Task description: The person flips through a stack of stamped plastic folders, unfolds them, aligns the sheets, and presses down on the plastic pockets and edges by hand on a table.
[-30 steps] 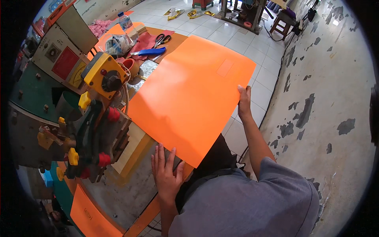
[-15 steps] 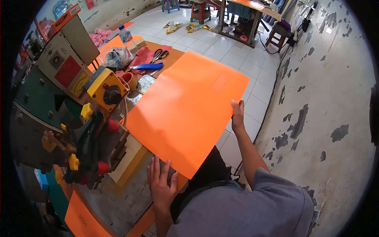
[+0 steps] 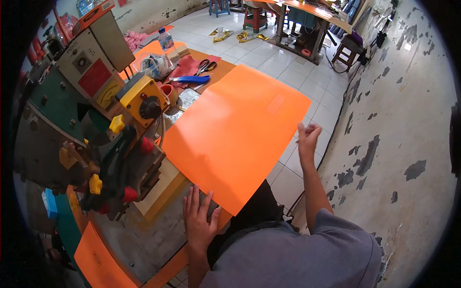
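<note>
A large orange sheet (image 3: 235, 139) with a small rectangular patch (image 3: 275, 103) near its far right corner lies across the worktable and overhangs toward my lap. My left hand (image 3: 200, 222) is spread with its palm down, fingertips at the sheet's near-left edge. Just off the right edge is my right hand (image 3: 309, 141), thumb and loosely curled fingers apart, with nothing visible between them. Left of the sheet stands a press machine (image 3: 120, 163) with a yellow control box (image 3: 144, 100), a black dial and yellow knobs.
Scissors (image 3: 205, 66), a blue cutter knife (image 3: 192, 79), a roll of tape (image 3: 168, 92) and a water bottle (image 3: 166, 40) sit beyond the sheet. Another orange piece (image 3: 103, 257) lies at lower left. A peeling wall (image 3: 384, 158) rises on the right.
My right hand has let go of the sheet's right edge and shifted slightly right. My left hand stays by the near edge. The whole view has shifted a little.
</note>
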Motion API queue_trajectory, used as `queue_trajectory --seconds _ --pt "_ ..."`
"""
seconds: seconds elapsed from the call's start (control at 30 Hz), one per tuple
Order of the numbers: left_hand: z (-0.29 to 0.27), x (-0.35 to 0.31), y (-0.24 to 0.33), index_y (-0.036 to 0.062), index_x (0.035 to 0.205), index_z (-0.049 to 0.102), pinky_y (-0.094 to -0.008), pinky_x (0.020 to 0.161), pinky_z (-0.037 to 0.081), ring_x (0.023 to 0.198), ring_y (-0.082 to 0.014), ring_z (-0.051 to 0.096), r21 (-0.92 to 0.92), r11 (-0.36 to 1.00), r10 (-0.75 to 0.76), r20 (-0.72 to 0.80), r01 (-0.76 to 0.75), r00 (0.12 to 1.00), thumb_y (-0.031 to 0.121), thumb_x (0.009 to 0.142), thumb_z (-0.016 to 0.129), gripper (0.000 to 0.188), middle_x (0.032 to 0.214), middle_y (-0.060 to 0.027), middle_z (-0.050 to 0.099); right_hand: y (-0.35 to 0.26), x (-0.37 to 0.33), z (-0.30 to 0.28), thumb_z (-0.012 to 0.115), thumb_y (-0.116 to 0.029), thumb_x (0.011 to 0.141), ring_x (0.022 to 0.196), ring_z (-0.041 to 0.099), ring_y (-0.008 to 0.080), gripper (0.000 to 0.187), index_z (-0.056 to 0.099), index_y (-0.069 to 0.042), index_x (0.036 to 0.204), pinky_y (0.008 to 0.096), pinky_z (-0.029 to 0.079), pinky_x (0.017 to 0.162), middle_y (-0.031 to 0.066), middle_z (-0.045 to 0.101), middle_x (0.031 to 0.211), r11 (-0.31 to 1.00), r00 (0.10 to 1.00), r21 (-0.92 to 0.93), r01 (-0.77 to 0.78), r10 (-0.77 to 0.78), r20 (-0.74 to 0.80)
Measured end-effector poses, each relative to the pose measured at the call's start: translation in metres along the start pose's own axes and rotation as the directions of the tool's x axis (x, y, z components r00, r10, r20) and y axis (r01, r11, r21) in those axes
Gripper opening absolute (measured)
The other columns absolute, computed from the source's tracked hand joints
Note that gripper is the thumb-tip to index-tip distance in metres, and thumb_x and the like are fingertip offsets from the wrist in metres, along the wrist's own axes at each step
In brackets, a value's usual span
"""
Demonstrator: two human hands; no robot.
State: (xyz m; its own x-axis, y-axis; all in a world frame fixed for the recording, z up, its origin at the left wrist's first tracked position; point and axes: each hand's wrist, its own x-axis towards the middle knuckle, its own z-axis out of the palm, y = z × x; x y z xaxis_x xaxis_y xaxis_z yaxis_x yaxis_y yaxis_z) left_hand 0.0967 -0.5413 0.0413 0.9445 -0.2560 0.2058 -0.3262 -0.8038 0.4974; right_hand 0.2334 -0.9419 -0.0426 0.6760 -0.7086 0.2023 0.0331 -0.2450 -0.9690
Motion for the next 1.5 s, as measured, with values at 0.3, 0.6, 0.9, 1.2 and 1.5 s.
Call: queue_trajectory --seconds 0.3,0.6,0.9,1.2,1.5 --pt "0.004 -0.004 -0.009 0.0125 0.139 0.067 -0.0585 0.123 0.03 0.151 -0.039 0.041 -0.012 1.0 0.0 -0.046 0.0 0.999 0.026 0.097 0.071 0.045 0.163 -0.0169 0.044 -0.072 0.032 0.032 0.067 -0.032 0.1 0.144 0.047 0.039 0.051 0.06 -0.004 0.142 0.0513 0.037 0.118 0.0174 0.058 0.15 0.623 0.693 -0.336 0.706 -0.512 0.508" --pt "0.007 -0.005 0.004 0.0155 0.135 0.071 -0.0589 0.123 0.03 0.15 -0.0364 0.043 0.111 0.991 -0.065 -0.064 0.072 0.996 0.031 0.099 0.07 0.04 0.163 -0.013 0.045 -0.058 0.067 0.04 0.048 -0.047 0.109 0.154 0.037 0.0333 0.047 0.065 -0.021 0.144 0.0545 0.025 0.126 0.0044 0.054 0.158 0.498 0.625 -0.449 0.742 -0.272 0.732" --pt "0.008 -0.003 0.006 0.0162 0.136 0.07 -0.0597 0.123 0.028 0.15 -0.0366 0.043 0.109 0.992 -0.051 -0.071 0.059 0.996 0.035 0.099 0.07 0.041 0.163 -0.0132 0.046 -0.055 0.095 0.045 0.045 -0.041 0.11 0.154 0.036 0.0332 0.043 0.068 -0.02 0.139 0.0545 0.027 0.126 0.0069 0.053 0.159 0.475 0.717 -0.554 0.684 -0.296 0.631" --pt "0.006 0.0 0.011 0.0147 0.136 0.07 -0.0576 0.124 0.028 0.151 -0.0351 0.042 0.123 0.99 -0.063 -0.055 0.069 0.996 0.036 0.101 0.067 0.041 0.163 -0.0148 0.045 -0.053 0.095 0.041 0.056 -0.031 0.104 0.15 0.041 0.0347 0.032 0.076 -0.017 0.124 0.0529 0.029 0.126 0.0075 0.06 0.151 0.463 0.53 -0.326 0.824 -0.427 0.733" --pt "0.003 0.002 0.014 0.0145 0.135 0.071 -0.0607 0.123 0.028 0.15 -0.0381 0.042 0.084 0.993 -0.074 -0.065 0.08 0.995 0.034 0.1 0.069 0.04 0.163 -0.0148 0.046 -0.045 0.141 0.059 0.058 -0.031 0.102 0.143 0.051 0.0356 0.039 0.068 -0.012 0.135 0.0504 0.04 0.117 0.0152 0.063 0.146 0.372 0.637 -0.517 0.77 -0.418 0.647"
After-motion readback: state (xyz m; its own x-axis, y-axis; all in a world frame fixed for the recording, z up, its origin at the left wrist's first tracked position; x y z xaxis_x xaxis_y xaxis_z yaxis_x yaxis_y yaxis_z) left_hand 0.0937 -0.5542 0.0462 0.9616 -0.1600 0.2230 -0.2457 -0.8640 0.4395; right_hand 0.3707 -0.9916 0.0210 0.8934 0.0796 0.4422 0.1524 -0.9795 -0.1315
